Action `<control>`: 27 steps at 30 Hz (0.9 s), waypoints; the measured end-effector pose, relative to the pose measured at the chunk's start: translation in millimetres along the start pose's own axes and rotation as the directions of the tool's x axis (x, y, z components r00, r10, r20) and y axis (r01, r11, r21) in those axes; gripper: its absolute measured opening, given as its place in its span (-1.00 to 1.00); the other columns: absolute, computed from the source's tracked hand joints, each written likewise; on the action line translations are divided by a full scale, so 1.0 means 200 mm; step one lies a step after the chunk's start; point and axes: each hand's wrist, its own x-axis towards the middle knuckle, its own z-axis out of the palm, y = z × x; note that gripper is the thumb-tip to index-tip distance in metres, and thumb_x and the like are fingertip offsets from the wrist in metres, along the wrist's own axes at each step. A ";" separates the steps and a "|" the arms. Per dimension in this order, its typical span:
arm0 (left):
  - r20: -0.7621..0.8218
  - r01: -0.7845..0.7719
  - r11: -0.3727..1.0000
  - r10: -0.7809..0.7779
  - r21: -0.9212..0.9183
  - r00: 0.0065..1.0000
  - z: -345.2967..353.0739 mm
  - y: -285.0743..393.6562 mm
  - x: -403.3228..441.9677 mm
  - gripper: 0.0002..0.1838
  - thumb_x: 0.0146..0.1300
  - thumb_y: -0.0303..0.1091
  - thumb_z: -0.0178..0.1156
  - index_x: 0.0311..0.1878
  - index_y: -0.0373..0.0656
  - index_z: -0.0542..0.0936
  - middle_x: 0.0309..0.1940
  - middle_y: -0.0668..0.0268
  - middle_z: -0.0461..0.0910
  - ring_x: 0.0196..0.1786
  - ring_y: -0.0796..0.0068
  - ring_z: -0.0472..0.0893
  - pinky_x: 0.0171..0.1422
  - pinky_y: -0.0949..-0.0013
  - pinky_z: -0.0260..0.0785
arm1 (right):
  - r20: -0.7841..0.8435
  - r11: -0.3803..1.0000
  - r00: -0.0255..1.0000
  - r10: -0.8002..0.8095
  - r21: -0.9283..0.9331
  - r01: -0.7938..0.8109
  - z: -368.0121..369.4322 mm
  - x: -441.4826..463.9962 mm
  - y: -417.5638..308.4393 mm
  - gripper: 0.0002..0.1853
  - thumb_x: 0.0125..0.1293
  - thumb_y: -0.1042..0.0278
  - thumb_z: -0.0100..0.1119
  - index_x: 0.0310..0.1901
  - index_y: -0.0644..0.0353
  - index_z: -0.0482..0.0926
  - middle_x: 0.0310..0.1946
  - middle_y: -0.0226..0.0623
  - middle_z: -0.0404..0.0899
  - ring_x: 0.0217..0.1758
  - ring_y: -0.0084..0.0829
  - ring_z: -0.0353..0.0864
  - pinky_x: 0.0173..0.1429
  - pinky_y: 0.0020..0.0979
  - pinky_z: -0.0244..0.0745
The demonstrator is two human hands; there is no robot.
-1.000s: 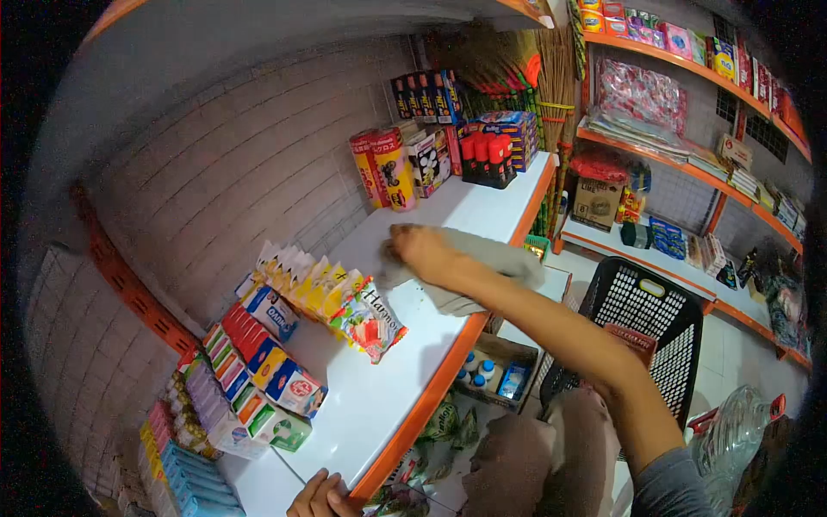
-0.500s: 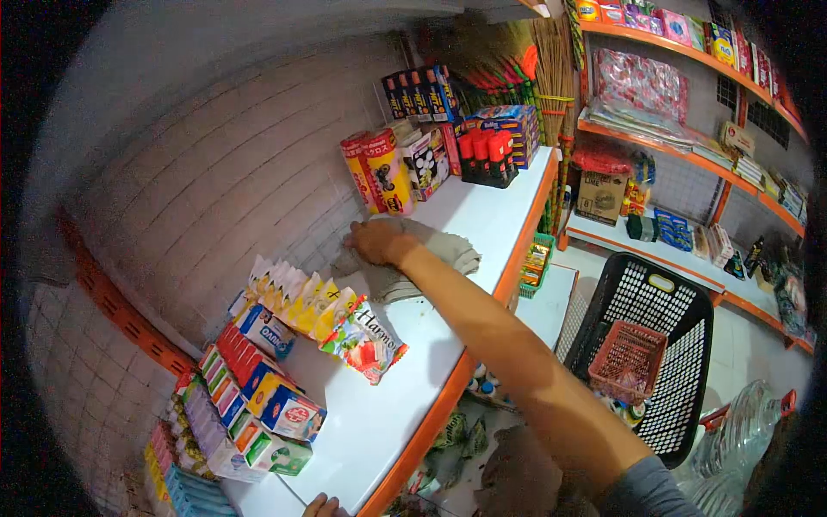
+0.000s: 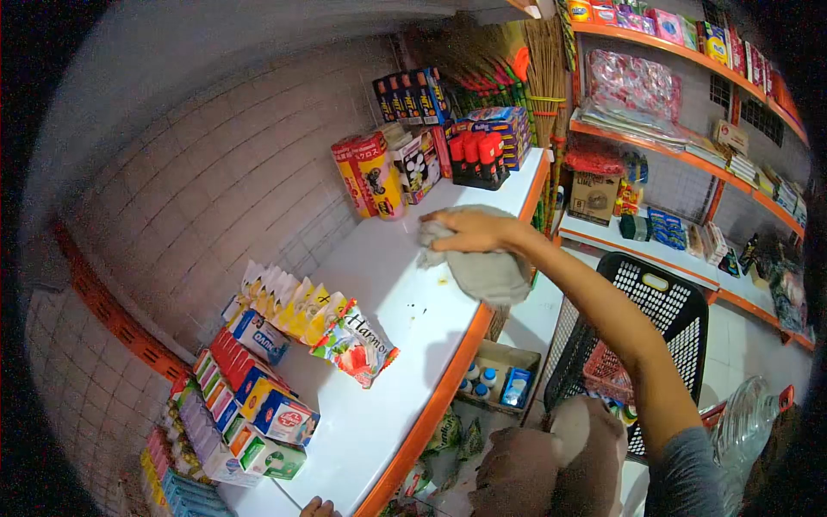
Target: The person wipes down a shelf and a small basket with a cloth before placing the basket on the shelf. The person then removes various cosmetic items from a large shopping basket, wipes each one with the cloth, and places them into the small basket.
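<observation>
My right hand (image 3: 469,231) is closed on a grey cloth (image 3: 491,274) and presses it on the white shelf (image 3: 370,431), near the orange front edge. Small dark specks and a yellowish spot lie on the shelf just left of the cloth. Yellow and red cylinders (image 3: 370,177) stand behind the hand. A row of Harmony packets (image 3: 357,345) lies nearer to me, beside stacked soap boxes (image 3: 289,418). Only the fingertips of my left hand (image 3: 317,507) show at the bottom edge, by the shelf's front; the rest is out of view.
Red-capped bottles (image 3: 478,155) and blue boxes stand at the shelf's far end. A black basket (image 3: 689,319) is on the floor to the right, near a carton with bottles (image 3: 495,370). Stocked shelves (image 3: 655,142) line the right side. Clear plastic bottles (image 3: 741,431) are at lower right.
My right hand first slid with the cloth toward the back wall, then moved back right toward the shelf's front edge. Specks on the shelf are now uncovered. The view has shifted slightly.
</observation>
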 end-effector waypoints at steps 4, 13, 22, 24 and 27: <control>0.024 0.001 0.999 -0.002 0.044 1.000 -0.02 0.02 0.01 -0.72 0.49 -0.49 -0.03 -0.15 -0.37 0.69 -0.21 0.02 0.72 -0.21 0.08 0.71 -0.12 0.16 0.57 | -0.089 0.986 0.982 0.165 -0.009 -0.167 -0.02 0.14 0.16 -0.09 0.34 -0.36 -0.06 0.45 0.32 0.31 0.44 0.10 0.34 0.45 0.02 0.40 0.53 -0.18 0.25; -0.130 0.073 0.991 -0.058 0.110 0.990 0.03 0.09 -0.02 -0.69 0.54 -0.39 0.00 -0.18 -0.26 0.73 -0.30 0.09 0.70 -0.32 0.06 0.65 -0.24 0.08 0.45 | -0.294 0.913 0.897 0.331 -0.141 -0.383 0.00 0.09 0.02 -0.13 0.25 -0.41 0.04 0.20 0.36 0.58 0.27 0.12 0.53 0.34 0.06 0.53 0.38 -0.01 0.42; -0.166 -0.018 0.998 0.027 0.059 0.986 0.01 0.13 0.01 -0.64 0.57 -0.27 0.03 -0.23 -0.24 0.74 -0.40 0.16 0.71 -0.41 0.14 0.67 -0.30 0.15 0.52 | -0.326 0.996 0.943 0.073 -0.027 -0.086 -0.01 -0.51 0.04 -0.36 0.35 -0.17 0.01 -0.04 0.43 0.57 -0.15 0.28 0.64 -0.06 0.21 0.65 0.13 0.00 0.52; -0.132 -0.037 0.996 0.049 0.087 0.990 0.01 0.08 -0.02 -0.63 0.57 -0.23 0.05 -0.22 -0.23 0.75 -0.40 0.18 0.72 -0.42 0.22 0.67 -0.32 0.20 0.53 | -0.292 0.999 0.955 0.046 0.040 -0.035 -0.12 -0.77 0.01 -0.45 0.36 -0.05 0.07 0.06 0.37 0.53 -0.12 0.29 0.62 0.00 0.20 0.63 0.10 -0.06 0.55; -0.057 0.104 0.995 -0.104 -0.009 0.993 -0.03 0.13 -0.04 -0.61 0.57 -0.16 0.06 -0.22 -0.23 0.76 -0.41 0.24 0.72 -0.43 0.36 0.67 -0.34 0.32 0.55 | -0.471 0.970 0.878 0.091 0.243 0.029 -0.09 -1.16 0.09 -0.53 0.34 0.07 0.15 0.11 0.26 0.55 -0.04 0.07 0.67 0.03 -0.06 0.67 0.16 -0.13 0.54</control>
